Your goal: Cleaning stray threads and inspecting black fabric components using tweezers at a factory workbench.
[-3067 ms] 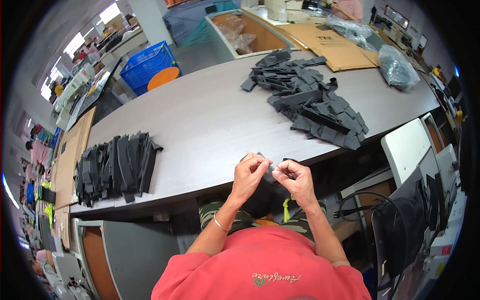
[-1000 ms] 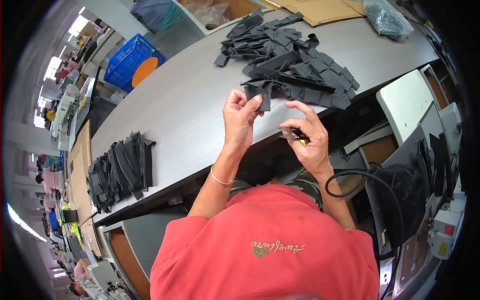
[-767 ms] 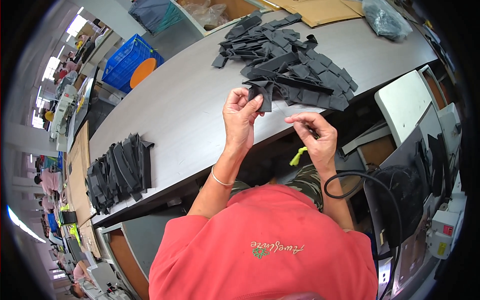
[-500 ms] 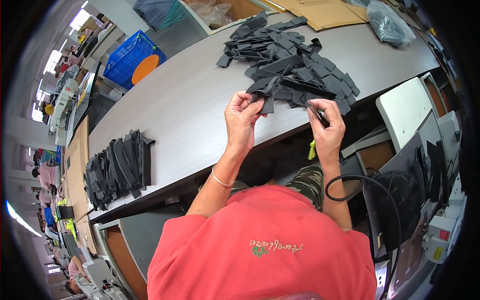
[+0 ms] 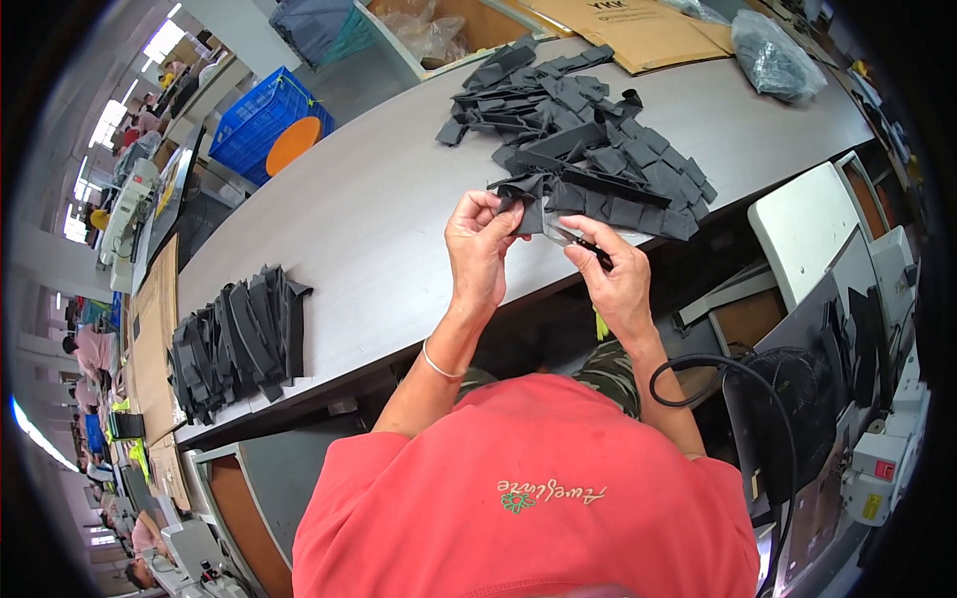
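My left hand (image 5: 478, 246) pinches a dark grey fabric piece (image 5: 531, 215) between thumb and fingers, just above the table's near edge. In my right hand (image 5: 619, 282) is a pair of black-handled thread snips (image 5: 588, 248), its blades pointing left at the edge of that fabric. The blade tips meet the cloth too closely to tell whether they touch it. Right behind both hands spreads a large heap of dark grey fabric pieces (image 5: 573, 130), many lying overlapped in rows.
A second bundle of dark strips (image 5: 244, 339) lies at the table's left end. The grey table (image 5: 369, 219) curves across the view. At the back are brown cardboard (image 5: 638, 35) and a clear plastic bag (image 5: 776, 60). A black cable (image 5: 768, 384) loops beside my right forearm.
My right hand has moved left with the snips, bringing the blades up to the fabric in my left hand. My left hand has stayed nearly in place.
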A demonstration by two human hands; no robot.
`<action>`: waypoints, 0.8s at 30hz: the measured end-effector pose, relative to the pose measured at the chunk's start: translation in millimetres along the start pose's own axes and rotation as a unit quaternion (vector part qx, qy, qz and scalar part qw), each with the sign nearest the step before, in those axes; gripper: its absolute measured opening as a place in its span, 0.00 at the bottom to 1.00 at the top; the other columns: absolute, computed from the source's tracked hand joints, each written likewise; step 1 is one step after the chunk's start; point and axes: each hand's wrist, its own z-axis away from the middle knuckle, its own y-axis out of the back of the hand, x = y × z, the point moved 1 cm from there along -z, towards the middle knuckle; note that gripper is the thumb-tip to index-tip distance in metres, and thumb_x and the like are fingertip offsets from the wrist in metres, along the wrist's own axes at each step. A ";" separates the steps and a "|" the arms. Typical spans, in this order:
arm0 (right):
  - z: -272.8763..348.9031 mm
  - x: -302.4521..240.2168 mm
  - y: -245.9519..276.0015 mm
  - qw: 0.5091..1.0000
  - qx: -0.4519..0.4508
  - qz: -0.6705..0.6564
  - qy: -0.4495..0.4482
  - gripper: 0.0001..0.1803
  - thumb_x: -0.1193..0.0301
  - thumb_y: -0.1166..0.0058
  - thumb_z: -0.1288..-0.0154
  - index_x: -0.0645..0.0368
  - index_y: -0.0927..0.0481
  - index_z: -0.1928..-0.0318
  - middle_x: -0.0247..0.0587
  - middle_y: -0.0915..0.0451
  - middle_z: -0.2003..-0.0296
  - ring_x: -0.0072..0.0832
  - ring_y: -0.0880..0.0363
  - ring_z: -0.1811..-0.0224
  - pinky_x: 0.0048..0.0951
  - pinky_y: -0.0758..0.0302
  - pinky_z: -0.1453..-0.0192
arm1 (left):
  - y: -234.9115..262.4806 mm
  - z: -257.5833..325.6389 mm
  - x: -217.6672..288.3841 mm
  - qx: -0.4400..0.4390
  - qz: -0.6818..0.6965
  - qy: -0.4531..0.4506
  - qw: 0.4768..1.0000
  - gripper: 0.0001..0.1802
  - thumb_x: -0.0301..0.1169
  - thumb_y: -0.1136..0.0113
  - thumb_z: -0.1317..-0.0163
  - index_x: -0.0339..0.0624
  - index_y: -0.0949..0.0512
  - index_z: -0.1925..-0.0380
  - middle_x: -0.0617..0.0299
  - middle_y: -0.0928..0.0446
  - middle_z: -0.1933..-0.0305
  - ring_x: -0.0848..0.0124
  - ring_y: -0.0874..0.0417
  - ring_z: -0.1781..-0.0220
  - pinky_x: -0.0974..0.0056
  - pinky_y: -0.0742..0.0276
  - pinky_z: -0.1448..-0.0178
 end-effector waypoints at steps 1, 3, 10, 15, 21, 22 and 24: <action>-0.1 3.3 -0.6 1.000 -0.013 -0.017 -0.011 0.11 0.71 0.41 0.39 0.55 0.18 0.55 0.38 0.17 0.65 0.28 0.19 0.67 0.24 0.26 0.61 | 0.1 0.2 0.1 0.000 -0.011 -0.002 1.000 0.08 0.18 0.43 0.40 0.42 0.30 0.67 0.61 0.20 0.66 0.76 0.19 0.67 0.69 0.23 0.66; -1.3 7.3 -1.6 0.996 -0.039 -0.059 -0.045 0.10 0.70 0.42 0.38 0.57 0.17 0.56 0.35 0.18 0.71 0.22 0.23 0.71 0.22 0.28 0.65 | -0.7 -0.1 0.1 -0.003 -0.021 -0.006 1.000 0.08 0.18 0.43 0.40 0.42 0.30 0.67 0.61 0.20 0.66 0.76 0.20 0.68 0.69 0.24 0.66; -2.3 16.1 -7.2 0.980 -0.057 -0.163 -0.095 0.11 0.70 0.43 0.36 0.60 0.18 0.55 0.29 0.22 0.74 0.14 0.29 0.73 0.19 0.32 0.68 | -1.8 -1.2 -0.9 0.001 -0.005 -0.013 1.000 0.07 0.18 0.43 0.40 0.42 0.30 0.67 0.60 0.20 0.66 0.76 0.19 0.68 0.69 0.24 0.66; -3.2 11.6 -8.5 0.990 0.000 -0.132 -0.056 0.11 0.71 0.42 0.37 0.59 0.18 0.55 0.32 0.18 0.69 0.18 0.25 0.69 0.21 0.29 0.64 | -2.0 -1.7 -2.4 0.008 -0.009 0.004 1.000 0.07 0.18 0.43 0.40 0.41 0.30 0.67 0.59 0.19 0.66 0.75 0.19 0.68 0.69 0.24 0.67; -8.0 1.8 -4.7 0.997 0.032 0.029 0.057 0.08 0.71 0.40 0.41 0.54 0.17 0.60 0.34 0.17 0.68 0.29 0.21 0.69 0.26 0.29 0.62 | -4.9 -2.5 -1.5 0.017 -0.034 0.002 0.999 0.07 0.19 0.42 0.41 0.40 0.29 0.67 0.59 0.20 0.66 0.77 0.20 0.70 0.70 0.24 0.69; -9.0 -0.5 -3.6 0.990 0.037 0.094 0.101 0.08 0.71 0.40 0.42 0.52 0.16 0.61 0.34 0.18 0.69 0.31 0.22 0.70 0.28 0.30 0.63 | -4.9 -3.7 -1.8 0.019 -0.042 0.002 0.999 0.07 0.18 0.41 0.41 0.40 0.29 0.67 0.60 0.20 0.67 0.77 0.20 0.70 0.71 0.24 0.69; -10.5 -1.6 -3.0 0.984 0.037 0.128 0.120 0.07 0.72 0.40 0.43 0.53 0.16 0.62 0.35 0.18 0.70 0.32 0.22 0.70 0.28 0.29 0.63 | -5.2 -5.5 -1.4 0.021 -0.050 0.003 0.999 0.07 0.18 0.41 0.41 0.39 0.29 0.68 0.60 0.20 0.68 0.77 0.21 0.71 0.71 0.25 0.70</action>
